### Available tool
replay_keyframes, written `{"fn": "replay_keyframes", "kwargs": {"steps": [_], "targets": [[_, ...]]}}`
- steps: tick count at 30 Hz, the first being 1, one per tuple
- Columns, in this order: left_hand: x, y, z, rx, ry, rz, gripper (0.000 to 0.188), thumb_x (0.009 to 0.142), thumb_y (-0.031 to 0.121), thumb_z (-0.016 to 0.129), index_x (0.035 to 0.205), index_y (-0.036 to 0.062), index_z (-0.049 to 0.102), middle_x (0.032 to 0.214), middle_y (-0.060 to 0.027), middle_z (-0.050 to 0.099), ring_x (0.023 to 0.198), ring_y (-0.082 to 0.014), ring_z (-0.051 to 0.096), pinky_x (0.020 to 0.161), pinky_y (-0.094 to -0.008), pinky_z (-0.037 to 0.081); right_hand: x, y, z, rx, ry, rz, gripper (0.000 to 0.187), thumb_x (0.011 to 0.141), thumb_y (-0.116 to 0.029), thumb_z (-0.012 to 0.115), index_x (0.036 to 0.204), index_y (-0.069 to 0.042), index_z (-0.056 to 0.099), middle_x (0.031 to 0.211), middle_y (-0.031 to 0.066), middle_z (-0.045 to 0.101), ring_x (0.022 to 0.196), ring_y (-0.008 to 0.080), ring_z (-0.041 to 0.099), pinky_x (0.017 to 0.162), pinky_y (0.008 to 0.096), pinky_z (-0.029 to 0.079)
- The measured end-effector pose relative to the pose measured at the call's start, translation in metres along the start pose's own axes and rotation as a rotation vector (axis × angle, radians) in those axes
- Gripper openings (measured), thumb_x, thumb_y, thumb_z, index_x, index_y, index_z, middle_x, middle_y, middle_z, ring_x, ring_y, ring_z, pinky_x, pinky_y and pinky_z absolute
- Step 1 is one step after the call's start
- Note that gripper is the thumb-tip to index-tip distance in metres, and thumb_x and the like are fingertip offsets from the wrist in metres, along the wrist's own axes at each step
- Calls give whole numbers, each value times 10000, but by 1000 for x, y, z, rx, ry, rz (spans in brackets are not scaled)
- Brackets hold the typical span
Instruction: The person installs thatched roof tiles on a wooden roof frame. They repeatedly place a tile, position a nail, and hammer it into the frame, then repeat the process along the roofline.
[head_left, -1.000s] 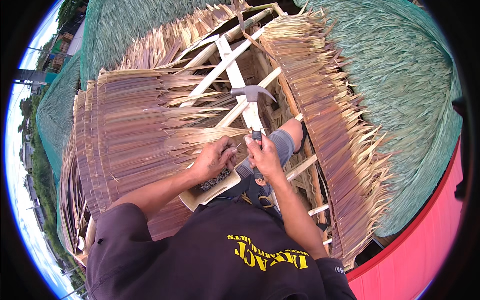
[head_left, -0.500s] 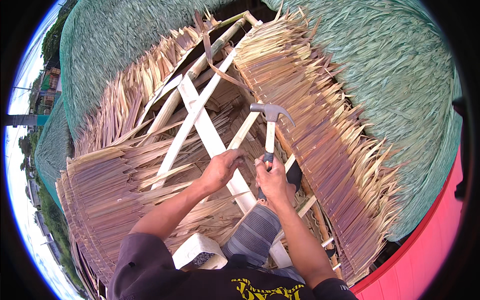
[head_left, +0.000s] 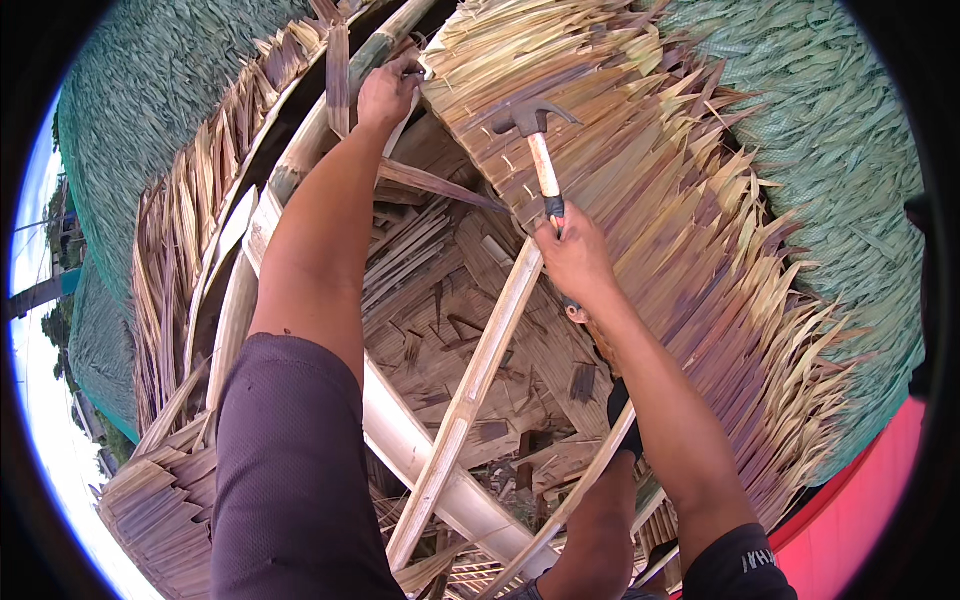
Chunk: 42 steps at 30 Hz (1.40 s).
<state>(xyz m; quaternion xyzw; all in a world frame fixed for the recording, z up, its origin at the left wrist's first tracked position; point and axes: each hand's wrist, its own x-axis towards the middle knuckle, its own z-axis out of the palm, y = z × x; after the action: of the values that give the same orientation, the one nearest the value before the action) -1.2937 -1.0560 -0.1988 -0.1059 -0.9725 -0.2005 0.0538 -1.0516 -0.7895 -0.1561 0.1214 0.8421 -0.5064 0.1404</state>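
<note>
My right hand (head_left: 577, 252) is wrapped round the dark grip of a claw hammer (head_left: 542, 160). The hammer's metal head points up and lies over the thatch panel of dried palm leaves (head_left: 600, 200). Far ahead, my left hand (head_left: 388, 97) reaches to the upper left edge of that panel, beside a bamboo pole (head_left: 310, 145). Its fingers are pinched together; what they hold, if anything, is too small to make out. A dry leaf strip (head_left: 440, 183) hangs across the gap below the left hand.
Pale wooden slats (head_left: 470, 390) cross an open roof frame. Far below is a floor with scattered scraps (head_left: 470, 335). Green netting covers thatch (head_left: 810, 150) on both sides. A red roof surface (head_left: 860, 500) lies at the lower right. My leg (head_left: 597, 520) stands among the slats.
My left hand has moved far forward from the middle to the panel's upper edge. The right hand has lifted the hammer forward too. The view has shifted forward, and the white container is out of sight.
</note>
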Motion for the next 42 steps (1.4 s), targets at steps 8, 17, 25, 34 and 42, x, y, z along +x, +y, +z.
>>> {"fn": "replay_keyframes", "kwargs": {"steps": [8,17,25,34,42], "targets": [[0,-25,15,16,0,118,211,892,216,689,1007,44,732,1003,-195,692,969,-416,631,912,-486,490,62,-59,62,-13,113,-198,238,936,-182,603,967,50,566,811,308,660,816,500,658,728,557,514],[-2,-14,8,-127,2,-22,223,887,186,691,1023,12,721,1004,-221,686,981,-414,646,879,-490,491,86,-73,87,1,214,-256,248,955,-182,590,1007,48,517,819,323,654,822,525,647,728,595,498],[-8,-4,6,125,-92,-55,238,917,263,687,1063,79,726,1104,-104,652,1097,-331,578,935,-458,505,100,-62,89,-110,104,-203,245,950,-181,570,1006,54,531,871,337,663,864,528,650,759,586,508],[-13,1,7,162,-22,8,209,906,230,670,1018,57,708,1034,-142,648,1022,-374,586,906,-476,486,100,-63,88,-77,95,-129,278,931,-170,568,1040,86,578,914,345,671,916,515,658,818,571,519],[-19,12,-5,188,-144,-98,469,870,448,715,1179,98,666,1179,-139,605,1171,-362,551,945,-508,508,86,-57,71,6,163,-128,251,926,-163,573,986,81,563,873,329,666,882,514,654,782,561,516]]}}
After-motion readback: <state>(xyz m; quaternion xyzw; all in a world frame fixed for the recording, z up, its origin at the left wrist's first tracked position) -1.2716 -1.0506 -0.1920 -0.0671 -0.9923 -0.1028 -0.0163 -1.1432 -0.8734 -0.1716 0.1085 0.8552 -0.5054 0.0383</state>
